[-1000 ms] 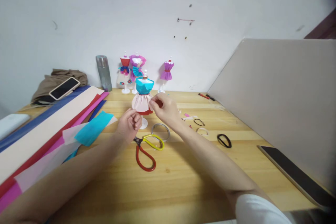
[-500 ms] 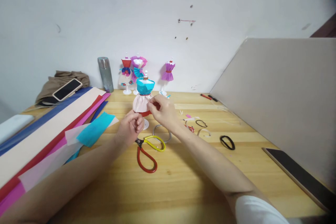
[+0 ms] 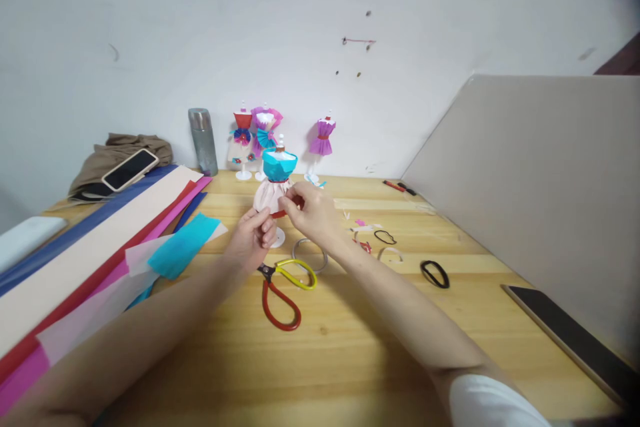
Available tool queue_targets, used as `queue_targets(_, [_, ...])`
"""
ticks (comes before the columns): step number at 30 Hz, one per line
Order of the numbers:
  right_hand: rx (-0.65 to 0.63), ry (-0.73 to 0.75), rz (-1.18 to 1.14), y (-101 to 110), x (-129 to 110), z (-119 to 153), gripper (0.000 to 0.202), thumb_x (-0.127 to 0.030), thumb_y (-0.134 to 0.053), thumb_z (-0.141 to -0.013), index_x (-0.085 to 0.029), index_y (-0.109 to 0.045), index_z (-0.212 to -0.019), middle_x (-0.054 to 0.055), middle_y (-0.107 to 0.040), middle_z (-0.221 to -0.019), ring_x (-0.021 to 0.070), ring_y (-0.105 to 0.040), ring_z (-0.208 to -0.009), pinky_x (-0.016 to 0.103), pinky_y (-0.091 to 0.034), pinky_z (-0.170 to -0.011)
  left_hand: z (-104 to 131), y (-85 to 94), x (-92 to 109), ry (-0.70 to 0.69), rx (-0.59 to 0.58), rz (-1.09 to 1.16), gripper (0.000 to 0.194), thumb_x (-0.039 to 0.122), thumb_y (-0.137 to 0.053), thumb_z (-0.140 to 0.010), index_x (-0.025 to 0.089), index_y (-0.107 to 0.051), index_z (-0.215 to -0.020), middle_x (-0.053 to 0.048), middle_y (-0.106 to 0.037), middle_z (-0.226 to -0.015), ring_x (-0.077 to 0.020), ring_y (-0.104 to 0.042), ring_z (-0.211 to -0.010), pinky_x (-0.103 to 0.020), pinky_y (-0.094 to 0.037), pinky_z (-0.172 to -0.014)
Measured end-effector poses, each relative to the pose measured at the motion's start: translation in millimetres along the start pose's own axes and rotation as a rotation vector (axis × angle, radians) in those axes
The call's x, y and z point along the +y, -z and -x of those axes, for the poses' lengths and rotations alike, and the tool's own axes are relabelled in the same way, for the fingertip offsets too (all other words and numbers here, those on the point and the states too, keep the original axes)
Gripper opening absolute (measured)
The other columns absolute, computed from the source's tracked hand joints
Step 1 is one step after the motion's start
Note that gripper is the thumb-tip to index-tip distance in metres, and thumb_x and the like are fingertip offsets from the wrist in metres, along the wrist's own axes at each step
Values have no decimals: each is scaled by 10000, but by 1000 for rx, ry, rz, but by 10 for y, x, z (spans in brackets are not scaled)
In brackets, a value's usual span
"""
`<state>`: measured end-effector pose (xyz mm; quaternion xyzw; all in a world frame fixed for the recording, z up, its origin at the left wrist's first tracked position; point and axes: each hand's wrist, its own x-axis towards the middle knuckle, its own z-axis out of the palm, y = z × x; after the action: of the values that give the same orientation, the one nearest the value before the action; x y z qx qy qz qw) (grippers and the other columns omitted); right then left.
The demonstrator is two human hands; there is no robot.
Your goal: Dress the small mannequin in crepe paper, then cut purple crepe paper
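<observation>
Red-and-yellow-handled metal scissors (image 3: 270, 273) lie before the small, upright white mannequin (image 3: 281, 148) in pale-pink paper skirt (image 3: 269, 196), blades hidden by the half-curled left hand (image 3: 253, 235) — its hold unclear — while the right hand (image 3: 316, 215) pinches the skirt's side.

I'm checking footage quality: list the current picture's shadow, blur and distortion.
Head view: soft shadow on the wooden tabletop beneath the right forearm; head view: dark-screened device blurred at its near end; head view: metallic bottle leaning, probably lens distortion.

Scissors (image 3: 267, 271): blades hidden behind left hand (image 3: 253, 235); white slab (image 3: 31, 240) cut at left edge.
</observation>
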<state>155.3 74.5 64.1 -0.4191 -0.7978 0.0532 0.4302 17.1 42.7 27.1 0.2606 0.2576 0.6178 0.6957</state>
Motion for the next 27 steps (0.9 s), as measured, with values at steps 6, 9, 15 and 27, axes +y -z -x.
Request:
queue_targets(6, [-66,-36,213,-2,-71,31,111,-274,-579,-839,-180,-589,-779,54,-668,-801,178,-577,-702,279,-356,-629,14,-9,21,33,31,-12,309,116,-548,-912,170,-406,-642,62,-418,-498,-45,-366,-357,-153,-253,-356])
queue_targets(9, [-89,-67,272,1,-99,37,135,-289,-574,-861,-172,-608,-803,65,-679,-821,185,-583,-704,283,-337,-618,16,8,16,27,14,-24,292,122,-579,-881,171,-412,-648,65,-414,-498,-43,-362,-360,-151,-257,-357])
queue_targets(15, [-90,-68,191,-7,-79,49,147,-289,-575,-863,-176,-598,-771,55,-673,-792,175,-578,-690,278,-334,-623,11,75,-19,33,-18,-46,237,99,-617,-785,181,-422,-679,71,-418,-514,-48,-388,-375,-151,-253,-369])
queue_targets(27, [59,45,-101,54,38,262,143,-232,-483,-903,-185,-582,-812,20,-618,-720,138,-513,-632,270,-364,-629,60,151,-22,56,-32,-123,266,227,-670,-845,177,-447,-707,71,-424,-518,-46,-372,-382,-156,-242,-378])
